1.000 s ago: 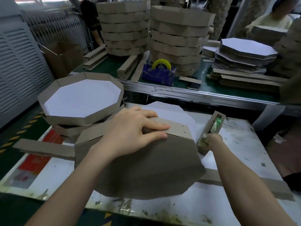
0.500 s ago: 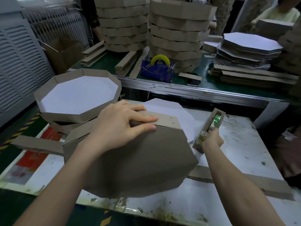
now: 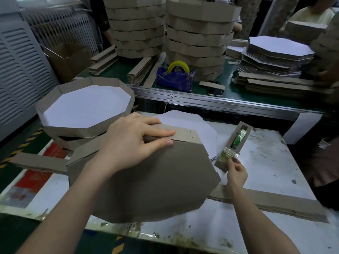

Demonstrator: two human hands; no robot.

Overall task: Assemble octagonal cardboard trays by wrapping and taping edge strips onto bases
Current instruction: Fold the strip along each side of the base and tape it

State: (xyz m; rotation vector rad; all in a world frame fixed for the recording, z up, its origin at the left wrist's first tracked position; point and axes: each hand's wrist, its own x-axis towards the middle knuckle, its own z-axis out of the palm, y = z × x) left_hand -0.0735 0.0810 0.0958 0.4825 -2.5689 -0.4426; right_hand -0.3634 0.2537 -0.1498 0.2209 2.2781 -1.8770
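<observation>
The fingers (image 3: 161, 133) of my left hand (image 3: 128, 142) lie flat, pressing the edge strip (image 3: 183, 135) onto the tray (image 3: 146, 184), along its top side. Right of the tray, my right hand (image 3: 236, 174) pinches the tape (image 3: 229, 154) end. The strip looks wrapped, and I think taping is still to do. A finished tray (image 3: 86, 107) sits left of the tray.

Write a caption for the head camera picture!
Left hand presses the edge strip onto a tilted cardboard tray while the right hand pinches tape at a dispenser.
</observation>
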